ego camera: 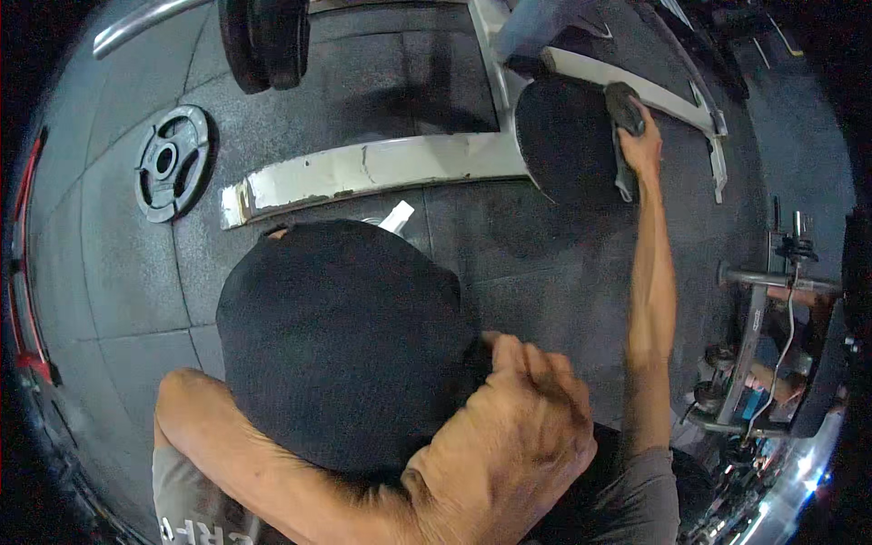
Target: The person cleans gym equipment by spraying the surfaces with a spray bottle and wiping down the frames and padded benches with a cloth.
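My right hand [642, 142] reaches out at the upper right. It grips a dark grey cloth [624, 107], bunched up against the side of a round black pad [567, 139]; one end hangs below the fingers. My left forearm crosses low in front of me, and my left hand [521, 415] is bent at the wrist with curled fingers. Its fingertips touch or lie just beside a large rounded black-covered form [340, 327], probably my knee. The palm is turned away, so whether it holds anything is hidden. A white piece [397, 218] sticks out beyond the black form.
A worn white steel frame [375, 163] lies low across the rubber-tiled floor [136, 286]. Left of it lies a grey weight plate [172, 163]. Black plates [266, 41] stand at the top, near a chrome bar [150, 26]. Gym equipment [749, 340] stands at the right.
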The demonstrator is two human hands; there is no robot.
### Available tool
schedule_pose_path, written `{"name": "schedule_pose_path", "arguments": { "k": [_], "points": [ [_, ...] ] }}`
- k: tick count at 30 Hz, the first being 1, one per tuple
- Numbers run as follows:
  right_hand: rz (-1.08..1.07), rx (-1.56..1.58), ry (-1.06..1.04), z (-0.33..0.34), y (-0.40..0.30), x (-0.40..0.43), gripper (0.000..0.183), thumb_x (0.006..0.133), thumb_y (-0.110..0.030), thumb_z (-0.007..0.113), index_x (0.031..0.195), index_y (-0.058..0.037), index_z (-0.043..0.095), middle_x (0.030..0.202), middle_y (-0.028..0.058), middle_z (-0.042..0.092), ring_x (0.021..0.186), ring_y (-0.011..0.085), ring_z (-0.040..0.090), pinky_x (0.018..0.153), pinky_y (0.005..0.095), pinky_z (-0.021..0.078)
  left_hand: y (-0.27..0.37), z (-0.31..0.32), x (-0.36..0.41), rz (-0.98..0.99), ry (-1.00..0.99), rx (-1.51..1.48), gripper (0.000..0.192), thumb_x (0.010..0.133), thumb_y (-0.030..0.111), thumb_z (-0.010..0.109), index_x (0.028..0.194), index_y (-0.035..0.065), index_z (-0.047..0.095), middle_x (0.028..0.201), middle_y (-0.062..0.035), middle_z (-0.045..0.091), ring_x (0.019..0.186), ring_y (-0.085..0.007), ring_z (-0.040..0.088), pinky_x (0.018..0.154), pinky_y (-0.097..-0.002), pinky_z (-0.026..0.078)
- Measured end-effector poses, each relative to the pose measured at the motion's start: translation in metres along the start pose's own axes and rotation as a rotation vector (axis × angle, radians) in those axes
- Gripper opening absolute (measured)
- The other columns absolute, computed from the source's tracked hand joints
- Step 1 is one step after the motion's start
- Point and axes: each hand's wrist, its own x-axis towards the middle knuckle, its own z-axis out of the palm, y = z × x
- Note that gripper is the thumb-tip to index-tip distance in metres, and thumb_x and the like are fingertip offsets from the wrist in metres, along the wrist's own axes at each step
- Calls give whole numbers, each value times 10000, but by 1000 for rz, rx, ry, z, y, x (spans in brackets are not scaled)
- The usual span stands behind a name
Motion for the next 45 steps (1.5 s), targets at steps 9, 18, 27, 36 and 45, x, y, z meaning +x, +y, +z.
{"name": "schedule_pose_path", "arguments": {
  "k": [9,18,27,36,45],
  "points": [
    [-65,46,-48,11,-46,7,568,690,-33,627,1248,-139,615,1233,182,614,1200,351,558,1030,401,425,7,-2,5,-72,-61,-64,341,880,218,532,1113,-31,543,1022,-158,570,987,-283,578,908,-415,453],
    [-73,56,23,26,-96,12,529,677,32,578,1182,-103,654,1237,192,587,1175,368,564,1039,393,424,17,-11,11,-29,-67,-14,227,862,228,565,944,21,606,828,-78,561,788,-235,560,761,-370,424],
    [-313,207,-299,2,-137,-66,558,632,37,618,1146,-171,684,1316,183,527,1239,385,503,1052,445,429,14,22,-5,3,164,255,234,814,190,579,949,8,636,857,-90,614,838,-223,591,771,-356,436],
    [-414,-98,-305,-62,2,-137,659,614,103,611,1222,-148,572,1363,185,446,1254,409,477,1034,460,443,9,0,3,40,-11,-16,265,882,197,527,978,-18,648,812,-90,610,761,-235,598,745,-400,448],
    [471,-314,111,-50,40,-77,460,767,-6,577,1216,-105,566,1196,211,544,1146,407,525,979,457,426,11,-1,-5,51,89,119,189,841,231,578,847,49,629,732,-35,538,715,-190,534,687,-344,398]
  ]
}}
